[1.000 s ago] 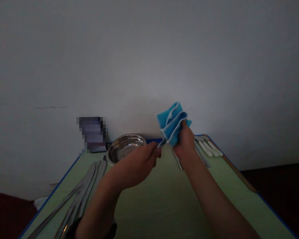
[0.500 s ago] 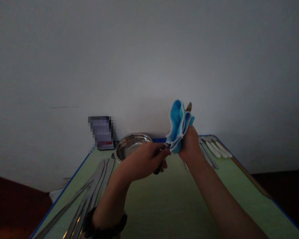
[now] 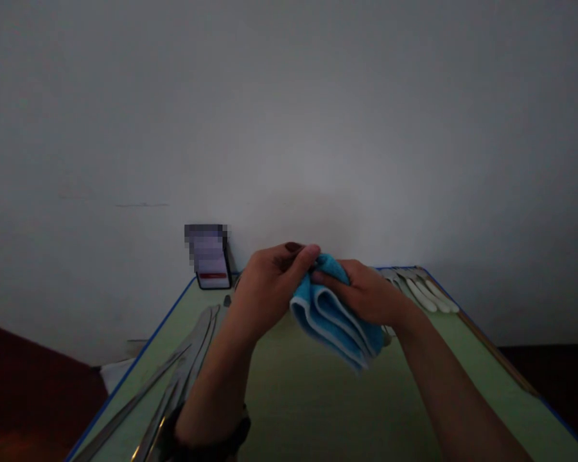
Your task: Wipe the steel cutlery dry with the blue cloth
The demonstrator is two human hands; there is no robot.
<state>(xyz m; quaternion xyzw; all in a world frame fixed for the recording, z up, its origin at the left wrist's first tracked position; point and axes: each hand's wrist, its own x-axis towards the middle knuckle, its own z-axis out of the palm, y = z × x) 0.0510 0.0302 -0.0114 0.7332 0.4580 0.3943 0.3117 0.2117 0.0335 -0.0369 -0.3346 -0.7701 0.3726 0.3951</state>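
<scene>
A folded blue cloth point(image 3: 334, 321) with a white edge hangs between my two hands above the green table point(image 3: 308, 410). My right hand point(image 3: 368, 296) is closed round the cloth from the right, its fingers over the top fold. My left hand point(image 3: 268, 285) is closed too, fingertips pinching the cloth's upper left corner. The metal utensil seen earlier is hidden; whether it lies inside the cloth I cannot tell. A dark band sits on my left wrist.
Several long metal utensils point(image 3: 183, 366) lie along the table's left edge. White-handled cutlery point(image 3: 426, 292) lies in a row at the far right. A phone point(image 3: 210, 258) leans on the white wall behind the table. The table edge is blue.
The cloth came down from upright in my right hand to hang low between both hands. My left hand rose to meet it. The utensil and metal bowl went out of sight.
</scene>
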